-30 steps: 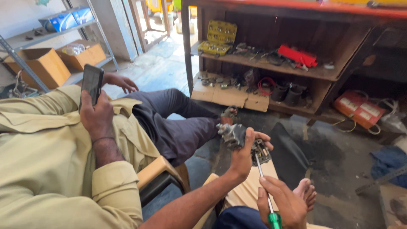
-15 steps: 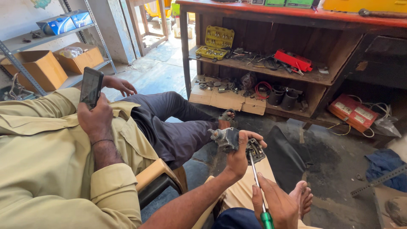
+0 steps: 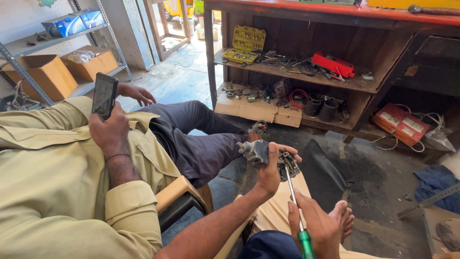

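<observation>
**A:** While looking down over the lap: what's in the left hand (image 3: 270, 170)?

**B:** Grey metal engine part (image 3: 261, 152), greasy, held up over the knees. Left grip closed around it, thumb across the top, fingers wrapped round the far side.

**A:** And the right hand (image 3: 318, 225)?

**B:** Closed on a screwdriver (image 3: 296, 206) with a green handle. Shaft running up from the fist, tip sitting against the right side of the part, just beside the left fingers.

**A:** Anything else close by?

**B:** Bare foot (image 3: 344, 218) just right of the right hand, on a dirty concrete floor (image 3: 383, 192). Black rubber sheet (image 3: 318, 165) lying behind the part.

**A:** Somebody sitting on the left?

**B:** Yep, another person in a khaki shirt (image 3: 48, 182) and dark trousers, on a plastic chair (image 3: 179, 199), holding up a phone (image 3: 104, 96) in one hand. Other hand resting near the knee.

**A:** Background?

**B:** Wooden shelf (image 3: 297, 72) under a red-topped counter (image 3: 335, 12), loaded with a yellow socket set (image 3: 244, 45), a red case (image 3: 333, 64) and loose tools. Cardboard boxes (image 3: 45, 74) on a metal rack far left.
</observation>
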